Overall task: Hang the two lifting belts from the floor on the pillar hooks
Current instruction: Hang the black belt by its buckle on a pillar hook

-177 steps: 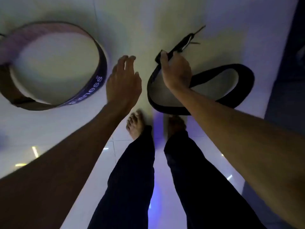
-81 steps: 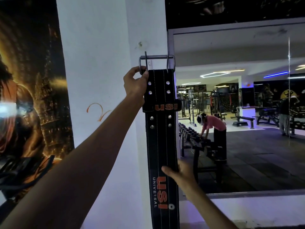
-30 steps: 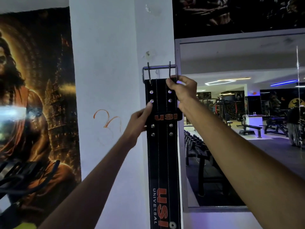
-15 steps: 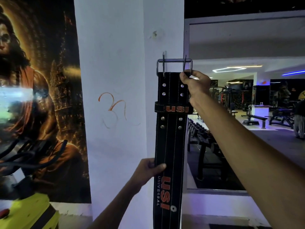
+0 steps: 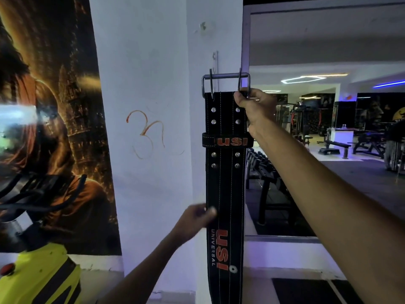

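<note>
Head view: belt [image 5: 224, 194] hangs vertical; right hand [image 5: 255, 105] pinches its buckle [image 5: 225, 81] just below the hook [image 5: 215, 60], left hand [image 5: 195, 220] pinching lower.

We've just one view: head cam, worn, facing fwd at the white pillar [image 5: 151, 106] from close, arms' reach. Wide-angle, edges bend. Mirror [image 5: 328, 128] fills right side.

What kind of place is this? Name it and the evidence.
Most likely a gym. A black USI lifting belt hangs against a white pillar, a dumbbell rack shows in the wall mirror, and weight benches stand further back.
</note>
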A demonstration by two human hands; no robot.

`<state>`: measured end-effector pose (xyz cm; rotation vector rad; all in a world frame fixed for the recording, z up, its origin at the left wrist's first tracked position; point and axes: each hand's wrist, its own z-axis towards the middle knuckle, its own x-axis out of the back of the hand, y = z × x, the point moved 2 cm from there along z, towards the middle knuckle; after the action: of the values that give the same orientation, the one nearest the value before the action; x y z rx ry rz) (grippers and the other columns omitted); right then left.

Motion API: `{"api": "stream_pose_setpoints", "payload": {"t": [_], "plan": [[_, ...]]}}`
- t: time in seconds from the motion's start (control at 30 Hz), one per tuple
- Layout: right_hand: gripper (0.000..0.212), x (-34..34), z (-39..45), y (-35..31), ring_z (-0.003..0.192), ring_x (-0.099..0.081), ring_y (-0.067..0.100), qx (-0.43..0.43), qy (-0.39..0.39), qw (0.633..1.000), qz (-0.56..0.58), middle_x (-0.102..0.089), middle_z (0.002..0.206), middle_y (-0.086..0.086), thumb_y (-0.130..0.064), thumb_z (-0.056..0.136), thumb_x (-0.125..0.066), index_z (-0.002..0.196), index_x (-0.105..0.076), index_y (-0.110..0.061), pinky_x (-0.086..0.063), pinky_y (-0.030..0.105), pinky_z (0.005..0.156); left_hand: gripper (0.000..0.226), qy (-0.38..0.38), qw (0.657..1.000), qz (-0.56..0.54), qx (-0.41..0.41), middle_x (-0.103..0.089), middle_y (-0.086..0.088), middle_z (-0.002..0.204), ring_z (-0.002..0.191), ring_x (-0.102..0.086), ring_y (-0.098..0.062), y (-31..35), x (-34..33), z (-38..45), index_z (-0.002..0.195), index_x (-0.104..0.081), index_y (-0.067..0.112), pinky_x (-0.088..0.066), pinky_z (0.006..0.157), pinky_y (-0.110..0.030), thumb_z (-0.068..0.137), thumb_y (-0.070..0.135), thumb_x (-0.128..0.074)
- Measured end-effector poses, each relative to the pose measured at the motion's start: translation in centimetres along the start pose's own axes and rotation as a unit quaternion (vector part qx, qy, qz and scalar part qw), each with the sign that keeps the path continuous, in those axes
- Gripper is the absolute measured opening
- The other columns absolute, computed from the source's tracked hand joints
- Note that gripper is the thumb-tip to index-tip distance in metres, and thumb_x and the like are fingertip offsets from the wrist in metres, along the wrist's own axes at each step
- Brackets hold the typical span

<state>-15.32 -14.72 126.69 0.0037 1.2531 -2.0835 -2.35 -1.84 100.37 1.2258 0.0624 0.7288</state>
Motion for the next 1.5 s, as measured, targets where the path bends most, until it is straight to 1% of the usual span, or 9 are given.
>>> {"api": "stream_pose_setpoints", "payload": {"t": [0.1,0.2,0.4,0.57,0.7,0.9,1.17,1.33,1.5], "plan": [[0.032,0.3,0.1,0.6,0.063,-0.061,0.006,0.006,0.006,1.000,-0.004,-0.066,0.080,-0.001,-0.006,0.082,-0.077,0.112,-0.065,-0.006,-0.049,0.013,0.042,0.048,0.164,0.981,-0.074,-0.074,-0.073,-0.007,0.106,0.094,-0.073,-0.021,6.3,1.7,2.5,0.116,-0.061,0.018,-0.060,0.080,-0.032,0.103,0.057,-0.035],[0.043,0.8,0.0,1.3,0.082,-0.061,0.010,0.017,0.013,0.999,-0.032,-0.061,0.092,0.000,-0.011,0.081,-0.079,0.114,-0.051,-0.011,-0.047,0.017,0.066,0.023,0.247,0.953,-0.072,-0.160,-0.068,-0.011,0.118,0.101,-0.072,-0.020,12.8,3.9,5.6,0.122,-0.046,0.020,-0.060,0.085,-0.035,0.107,0.037,-0.046],[0.026,1.8,-0.9,2.0,0.039,-0.054,-0.005,0.035,-0.038,0.999,-0.017,-0.059,0.063,0.001,0.001,0.086,-0.071,0.097,-0.050,-0.010,-0.042,0.012,0.036,0.029,0.228,0.949,-0.007,-0.218,-0.069,-0.006,0.113,0.086,-0.071,-0.024,19.8,5.2,9.6,0.122,-0.046,0.022,-0.060,0.084,-0.053,0.099,0.019,-0.061],[0.029,3.1,0.0,2.0,0.060,-0.065,-0.008,0.103,-0.059,0.991,-0.060,-0.070,0.088,0.001,-0.001,0.085,-0.072,0.112,-0.066,-0.011,-0.052,0.011,0.047,0.033,0.260,0.937,0.026,-0.231,-0.073,-0.006,0.114,0.112,-0.069,-0.025,20.2,5.0,11.0,0.128,-0.064,0.014,-0.060,0.094,-0.050,0.096,0.010,-0.064],[0.030,3.8,0.7,1.6,0.063,-0.063,-0.014,0.136,-0.090,0.982,-0.090,-0.069,0.111,0.007,0.005,0.087,-0.068,0.115,-0.069,-0.006,-0.053,0.007,0.055,0.024,0.252,0.939,0.025,-0.235,-0.072,0.001,0.118,0.108,-0.072,-0.024,20.4,4.4,11.6,0.118,-0.072,0.012,-0.063,0.091,-0.048,0.096,0.005,-0.064],[0.017,4.1,1.1,1.7,0.070,-0.062,-0.001,0.181,-0.087,0.973,-0.116,-0.068,0.090,-0.001,0.008,0.083,-0.068,0.089,-0.068,-0.008,-0.057,0.023,0.069,0.028,0.255,0.937,0.011,-0.240,-0.070,0.000,0.103,0.090,-0.065,-0.021,20.4,3.8,12.0,0.081,-0.062,0.024,-0.062,0.079,-0.046,0.093,-0.001,-0.064],[0.020,4.5,1.5,2.7,0.067,-0.065,-0.007,0.190,-0.084,0.975,-0.080,-0.067,0.092,-0.002,0.007,0.083,-0.070,0.097,-0.069,-0.007,-0.056,0.016,0.052,0.007,0.273,0.929,-0.019,-0.247,-0.070,-0.010,0.106,0.086,-0.065,-0.019,19.5,3.4,12.7,0.097,-0.065,0.002,-0.056,0.073,-0.027,0.091,-0.004,-0.066],[0.015,5.5,2.9,3.8,0.095,-0.069,0.008,0.187,-0.098,0.975,-0.075,-0.071,0.098,0.010,0.009,0.080,-0.072,0.094,-0.069,0.005,-0.059,0.034,0.090,0.021,0.279,0.929,-0.005,-0.244,-0.070,-0.018,0.106,0.084,-0.067,-0.021,19.2,2.8,13.6,0.084,-0.066,0.015,-0.056,0.070,-0.030,0.089,-0.005,-0.068],[0.015,6.5,4.6,5.0,0.098,-0.069,0.009,0.175,-0.126,0.974,-0.071,-0.071,0.097,0.005,0.009,0.078,-0.074,0.092,-0.069,0.006,-0.056,0.043,0.098,0.017,0.290,0.930,0.002,-0.228,-0.071,-0.001,0.106,0.077,-0.070,-0.010,18.5,1.9,14.6,0.107,-0.071,0.003,-0.058,0.070,-0.025,0.091,-0.001,-0.069]]}}
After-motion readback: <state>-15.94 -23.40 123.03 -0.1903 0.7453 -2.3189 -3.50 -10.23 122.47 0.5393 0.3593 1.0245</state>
